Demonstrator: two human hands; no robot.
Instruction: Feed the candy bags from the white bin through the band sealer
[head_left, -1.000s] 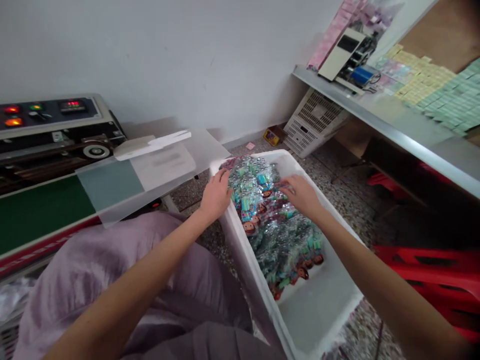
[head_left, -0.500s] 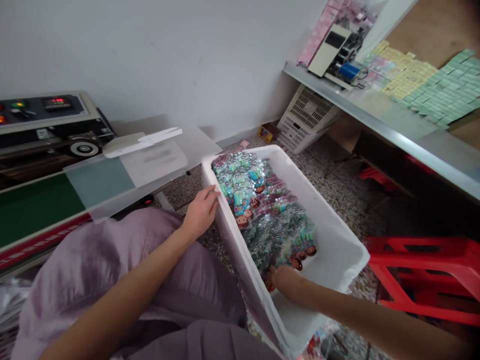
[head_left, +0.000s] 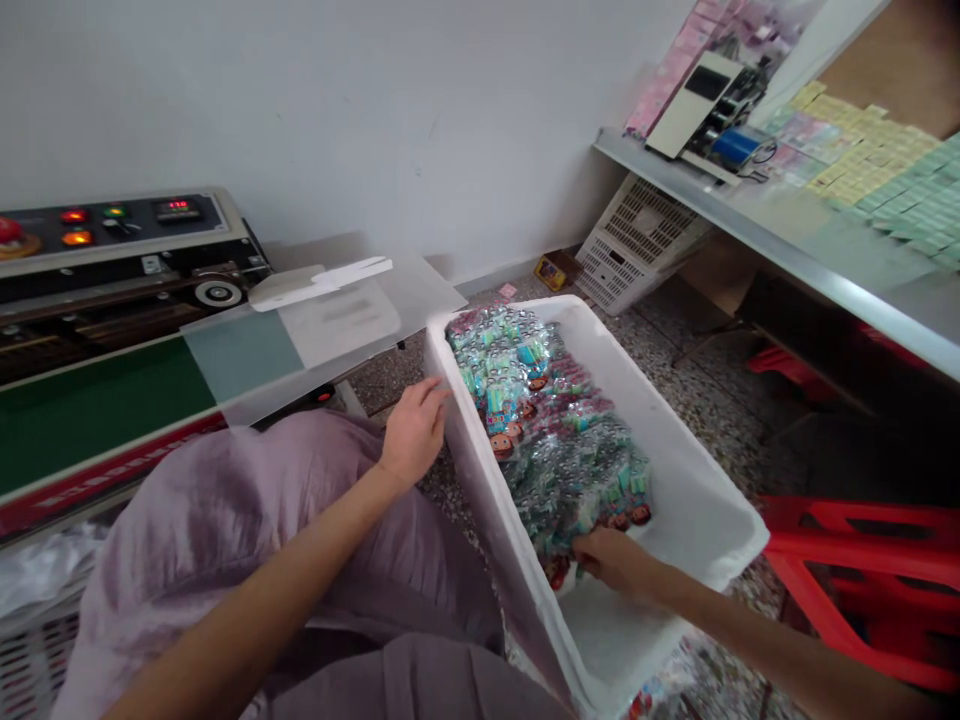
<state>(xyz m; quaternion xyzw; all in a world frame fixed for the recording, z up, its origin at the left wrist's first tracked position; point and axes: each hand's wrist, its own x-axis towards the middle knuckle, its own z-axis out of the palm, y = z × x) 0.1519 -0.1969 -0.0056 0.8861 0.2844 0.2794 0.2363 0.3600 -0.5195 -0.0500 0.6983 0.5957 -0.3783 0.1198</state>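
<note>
A long white tub (head_left: 679, 445) holds many shiny clear plastic packets (head_left: 566, 480) with green, pink and blue contents and printed cartoon heads. Inside its near part, my right hand (head_left: 611, 558) rests low against the edge of the packets. Its fingers are curled, and what lies between them is hidden. My left hand (head_left: 415, 432) is at the tub's left rim, fingers stretched out and holding nothing; whether the fingertips touch the rim is unclear.
On the left a sealing machine (head_left: 127, 240) with lit buttons stands over a green conveyor belt (head_left: 97, 410). A red plastic stool (head_left: 817, 590) stands at right. White crates (head_left: 626, 240) sit under the metal table (head_left: 787, 250), which bears a small machine (head_left: 705, 115) and stacked cards (head_left: 874, 155).
The view has shifted, moving the scene rightward in the picture. My right hand has moved slightly along the packets' near edge, away from the tub's left wall. My left hand stays by the rim.
</note>
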